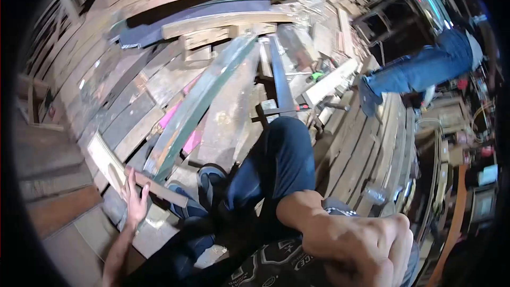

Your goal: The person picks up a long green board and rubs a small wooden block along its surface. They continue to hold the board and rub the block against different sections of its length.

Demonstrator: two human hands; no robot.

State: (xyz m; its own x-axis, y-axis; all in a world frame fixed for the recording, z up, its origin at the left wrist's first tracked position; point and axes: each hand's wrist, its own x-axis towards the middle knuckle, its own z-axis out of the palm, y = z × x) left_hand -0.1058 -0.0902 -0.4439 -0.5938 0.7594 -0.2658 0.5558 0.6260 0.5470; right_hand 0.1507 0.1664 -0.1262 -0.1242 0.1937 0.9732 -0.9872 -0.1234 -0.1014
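Observation:
My left hand [136, 202] is at the lower left with its fingers stretched and apart. It touches a joined wooden piece: a pale board [108, 162] and a narrow brown strip [164, 188] that meet at an angle by the fingers. Close to the camera at the lower right is my right hand [366, 242], its fingers curled in. Whatever it may hold is hidden. My bent knee [289, 141] in dark blue trousers rises between the hands.
A long green-edged beam [207, 98] slants over loose planks on the floor. A dark bar with a red end [302, 107] lies beyond my knee. Another person's leg in jeans [414, 72] stands at the right, near a plastic bottle [375, 193]. Stacked timber [223, 20] lies at the back.

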